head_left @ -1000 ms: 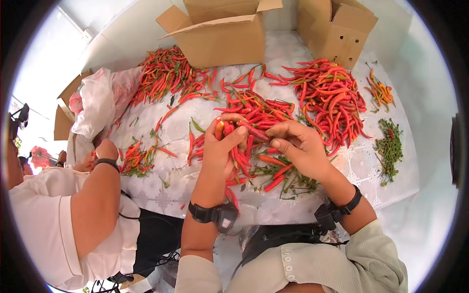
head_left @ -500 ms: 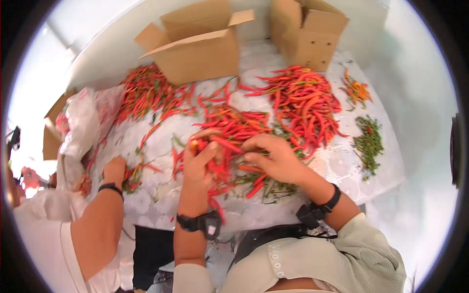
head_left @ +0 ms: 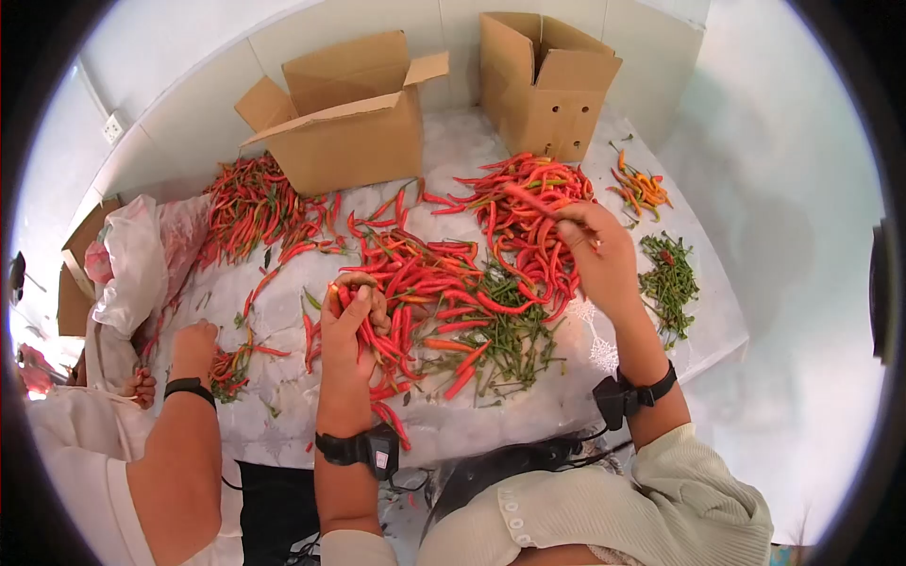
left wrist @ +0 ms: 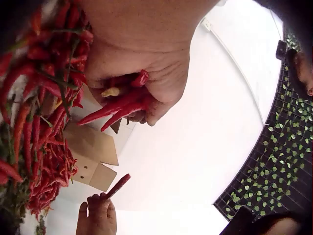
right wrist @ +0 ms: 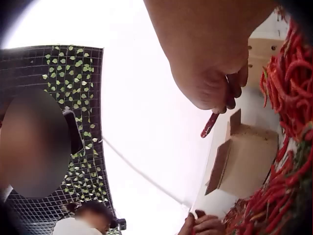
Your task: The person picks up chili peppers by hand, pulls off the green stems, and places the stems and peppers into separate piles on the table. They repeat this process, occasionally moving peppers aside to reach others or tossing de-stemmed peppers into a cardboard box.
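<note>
My left hand [head_left: 351, 316] grips a bunch of red chilies [head_left: 385, 347] above the near side of the table; the left wrist view shows that bunch of red chilies [left wrist: 117, 105] sticking out of the curled left hand [left wrist: 139, 88]. My right hand [head_left: 587, 243] is raised over the right chili pile [head_left: 528, 212] and pinches a single red chili [head_left: 530, 201]. From the right wrist view, the single chili [right wrist: 211, 123] pokes out from the right hand's fingers [right wrist: 230, 90]. Between the hands lie loose chilies [head_left: 425, 274] and green stems [head_left: 510, 335].
Two open cardboard boxes [head_left: 344, 127] [head_left: 543, 85] stand at the back of the white table [head_left: 472, 424]. Another chili pile [head_left: 247, 203] lies back left beside a plastic bag [head_left: 137, 259]. Green stems [head_left: 668, 281] and orange chilies [head_left: 642, 189] lie at the right. Another person's hand [head_left: 193, 344] works at the left.
My right hand has left the bunch and moved up and right over the right pile with one chili. The left hand stays put with its bunch. The head view has shifted.
</note>
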The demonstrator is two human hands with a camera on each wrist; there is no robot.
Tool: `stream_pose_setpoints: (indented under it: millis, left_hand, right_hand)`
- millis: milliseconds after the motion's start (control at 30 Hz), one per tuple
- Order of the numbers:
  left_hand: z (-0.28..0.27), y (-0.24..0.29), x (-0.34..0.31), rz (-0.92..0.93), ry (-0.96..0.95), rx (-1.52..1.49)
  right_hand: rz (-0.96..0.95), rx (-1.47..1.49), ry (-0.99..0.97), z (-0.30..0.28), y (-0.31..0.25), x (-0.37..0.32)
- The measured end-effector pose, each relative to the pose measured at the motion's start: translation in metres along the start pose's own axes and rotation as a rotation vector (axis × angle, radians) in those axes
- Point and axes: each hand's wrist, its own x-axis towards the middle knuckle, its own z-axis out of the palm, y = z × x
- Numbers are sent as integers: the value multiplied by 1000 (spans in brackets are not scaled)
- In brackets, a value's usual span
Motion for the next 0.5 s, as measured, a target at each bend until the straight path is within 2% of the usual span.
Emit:
stream_pose_setpoints:
  millis: [67,267,367,500]
  left_hand:
    - [1,-1,-1,-12,3,4]
    - [0,0,-2,-16,24,14]
    - [-2,2,0,-35,34,-10]
    - [-2,0,0,-50,96,-10]
  right_hand:
    - [78,30,57,-9,6,3]
    - [239,353,-185,7,1,2]
    - [393,578,-220,19,-6,8]
    - [442,657,-277,31,-1,12]
